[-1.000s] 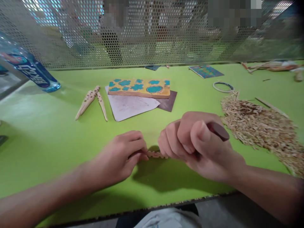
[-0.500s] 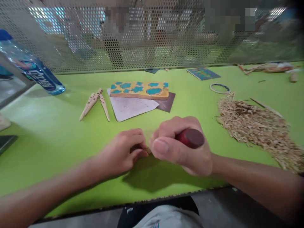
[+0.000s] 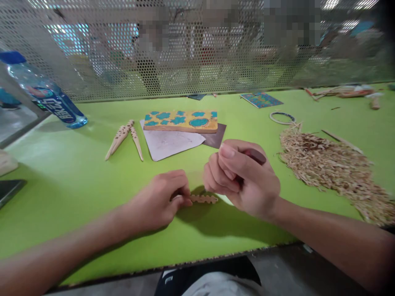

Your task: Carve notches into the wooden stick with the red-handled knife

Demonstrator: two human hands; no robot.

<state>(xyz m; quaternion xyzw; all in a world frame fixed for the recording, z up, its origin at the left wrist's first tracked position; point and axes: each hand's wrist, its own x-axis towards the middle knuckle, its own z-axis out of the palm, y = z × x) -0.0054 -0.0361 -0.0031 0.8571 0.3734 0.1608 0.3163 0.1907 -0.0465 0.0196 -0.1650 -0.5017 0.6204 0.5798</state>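
My left hand (image 3: 168,197) pinches one end of a slim carved wooden piece (image 3: 205,199) low over the green table. The notched end of that piece sticks out to the right of my fingers. Just right of and above it, my right hand (image 3: 243,176) is closed around a tool with a dark red handle (image 3: 256,155); only the handle's end shows, and the rest is hidden by my fingers. Farther back on the left lie several carved, pointed wooden pieces (image 3: 123,137) with holes in them.
Behind my hands, a yellow block with blue patches (image 3: 180,121) rests on white paper (image 3: 169,144) and a dark sheet (image 3: 216,136). Wood shavings (image 3: 327,164) and a tape ring (image 3: 282,118) are right. A blue bottle (image 3: 55,100) stands left, before a perforated screen (image 3: 185,61).
My right hand has lifted off and turned, with the tool still in it, uncovering the notched end of the wooden piece. My left hand has hardly moved. The view has tilted slightly.
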